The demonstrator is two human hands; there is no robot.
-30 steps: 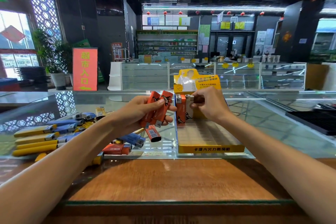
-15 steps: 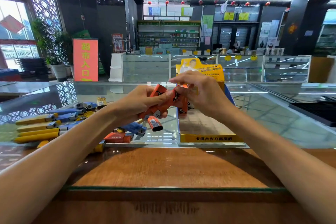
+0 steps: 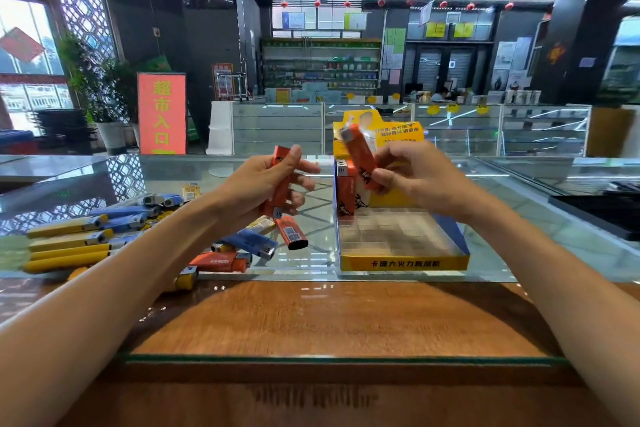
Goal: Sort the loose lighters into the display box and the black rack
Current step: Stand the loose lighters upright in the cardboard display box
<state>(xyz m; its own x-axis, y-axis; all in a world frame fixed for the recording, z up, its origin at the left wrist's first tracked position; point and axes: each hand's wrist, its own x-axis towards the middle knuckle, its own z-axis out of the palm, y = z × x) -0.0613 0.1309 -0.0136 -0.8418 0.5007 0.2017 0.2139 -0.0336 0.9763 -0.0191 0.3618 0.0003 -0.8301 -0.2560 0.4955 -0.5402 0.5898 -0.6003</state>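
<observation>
**Orange lighters in both hands over the display box**

The right hand (image 3: 420, 177) pinches one orange lighter (image 3: 360, 156) above the back left corner of the yellow display box (image 3: 403, 262), metal cap tilted up; two orange lighters (image 3: 346, 191) stand upright inside that corner; left of the box, the left hand (image 3: 258, 184) grips several orange lighters (image 3: 281, 184); further left, loose lighters (image 3: 104, 236) lie on the glass counter (image 3: 311, 253); right of the box sits the black rack (image 3: 602, 208).
</observation>
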